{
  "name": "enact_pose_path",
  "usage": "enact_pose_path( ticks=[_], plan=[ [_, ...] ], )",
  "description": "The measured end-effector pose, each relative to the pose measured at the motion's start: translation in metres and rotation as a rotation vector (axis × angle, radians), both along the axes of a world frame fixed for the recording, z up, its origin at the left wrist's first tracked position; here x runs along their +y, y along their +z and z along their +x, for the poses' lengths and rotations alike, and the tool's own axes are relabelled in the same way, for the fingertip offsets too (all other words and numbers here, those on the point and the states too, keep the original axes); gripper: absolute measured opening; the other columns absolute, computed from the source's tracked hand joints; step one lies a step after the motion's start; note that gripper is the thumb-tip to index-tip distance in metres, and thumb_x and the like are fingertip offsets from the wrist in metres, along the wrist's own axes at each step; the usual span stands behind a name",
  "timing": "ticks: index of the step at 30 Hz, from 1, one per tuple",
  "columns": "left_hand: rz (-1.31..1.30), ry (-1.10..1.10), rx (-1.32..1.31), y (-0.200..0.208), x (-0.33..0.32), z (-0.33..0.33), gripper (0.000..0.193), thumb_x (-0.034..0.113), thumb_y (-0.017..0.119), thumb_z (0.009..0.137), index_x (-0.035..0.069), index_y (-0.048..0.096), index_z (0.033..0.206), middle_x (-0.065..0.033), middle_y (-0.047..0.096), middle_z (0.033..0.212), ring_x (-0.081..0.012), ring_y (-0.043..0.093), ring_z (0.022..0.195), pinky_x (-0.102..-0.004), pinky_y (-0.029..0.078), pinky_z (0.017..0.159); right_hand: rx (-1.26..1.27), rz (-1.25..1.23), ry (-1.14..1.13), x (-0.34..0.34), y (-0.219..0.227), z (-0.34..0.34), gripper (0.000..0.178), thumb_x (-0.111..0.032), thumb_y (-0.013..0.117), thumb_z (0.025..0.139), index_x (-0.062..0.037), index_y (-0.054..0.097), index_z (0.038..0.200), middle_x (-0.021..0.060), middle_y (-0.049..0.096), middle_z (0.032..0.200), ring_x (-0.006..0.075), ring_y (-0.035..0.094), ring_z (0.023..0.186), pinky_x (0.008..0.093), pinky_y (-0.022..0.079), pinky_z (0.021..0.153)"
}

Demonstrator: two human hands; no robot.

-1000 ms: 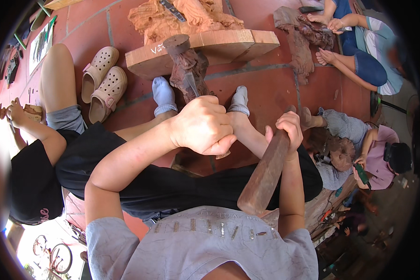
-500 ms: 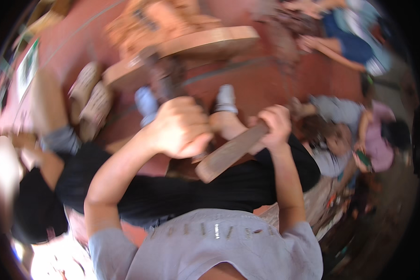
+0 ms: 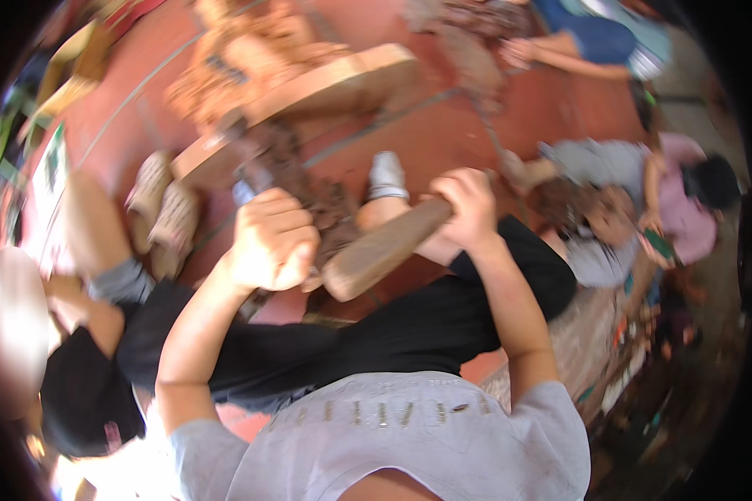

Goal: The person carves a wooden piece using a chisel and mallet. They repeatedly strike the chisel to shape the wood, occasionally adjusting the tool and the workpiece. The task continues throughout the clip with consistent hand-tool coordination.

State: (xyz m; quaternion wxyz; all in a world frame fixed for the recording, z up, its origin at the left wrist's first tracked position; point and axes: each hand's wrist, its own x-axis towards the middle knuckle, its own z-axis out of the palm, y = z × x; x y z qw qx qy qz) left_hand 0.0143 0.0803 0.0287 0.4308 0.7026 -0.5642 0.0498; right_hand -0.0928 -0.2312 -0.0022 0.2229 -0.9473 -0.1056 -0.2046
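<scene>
My left hand [image 3: 271, 242] is closed in a fist around a carving tool that the fingers mostly hide. It rests against a dark, rough wooden workpiece [image 3: 297, 163] standing between my socked feet. My right hand [image 3: 468, 204] grips the handle of a thick wooden mallet [image 3: 380, 250]. The mallet lies nearly level, and its heavy end sits right beside the lower edge of my left fist. The picture is blurred by motion.
A pale wooden plank [image 3: 334, 79] with a reddish carved piece lies beyond the workpiece on the red tiled floor [image 3: 443, 125]. Beige sandals [image 3: 163, 213] sit to the left. A person in black [image 3: 75, 384] sits at my left, and others [image 3: 627, 192] sit to the right.
The mallet has swung from pointing down beside my right knee to lying level, its head now at my left fist. The view has tilted and blurred.
</scene>
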Motion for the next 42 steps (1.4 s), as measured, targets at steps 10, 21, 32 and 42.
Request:
enact_pose_path(
  ticks=[10,21,32,42],
  plan=[
    [0.994,0.479,0.288,-0.009,0.047,-0.044,0.100,0.068,0.054,0.091,0.006,0.016,0.160,-0.0142,0.068,0.070,-0.0342,0.068,0.067,-0.0426,0.054,0.061,0.088,0.121,-0.060,0.006,0.000,0.004,0.027,-0.001,0.074,0.064,-0.0067,0.061,0.087,0.0083,0.062,0.085,0.0304,0.061,0.083,0.0388,0.048,0.075],
    [0.578,0.248,0.549,-0.026,0.003,-0.094,0.046,0.038,0.059,0.096,0.006,0.050,0.127,-0.0189,0.067,0.092,-0.0382,0.068,0.085,-0.0487,0.054,0.073,0.191,0.310,-0.147,0.002,-0.012,0.000,0.036,-0.005,0.081,0.069,-0.0038,0.061,0.099,0.0092,0.067,0.089,0.0223,0.067,0.083,0.0334,0.053,0.076],
    [0.325,0.124,0.644,-0.021,-0.035,-0.093,0.037,0.030,0.063,0.096,0.010,0.057,0.127,-0.0189,0.068,0.096,-0.0416,0.067,0.084,-0.0500,0.055,0.072,0.193,0.586,-0.232,-0.017,-0.019,0.001,0.034,0.002,0.074,0.080,-0.0023,0.057,0.110,0.0000,0.060,0.084,0.0077,0.056,0.074,0.0247,0.048,0.068],
    [0.295,0.170,0.748,-0.014,-0.022,-0.086,0.031,0.029,0.067,0.094,0.007,0.060,0.115,-0.0190,0.068,0.095,-0.0407,0.066,0.087,-0.0487,0.053,0.076,0.161,0.741,-0.113,-0.025,-0.024,0.001,0.024,0.008,0.068,0.087,-0.0008,0.055,0.104,0.0021,0.058,0.092,0.0099,0.056,0.083,0.0253,0.048,0.077]
  ],
)
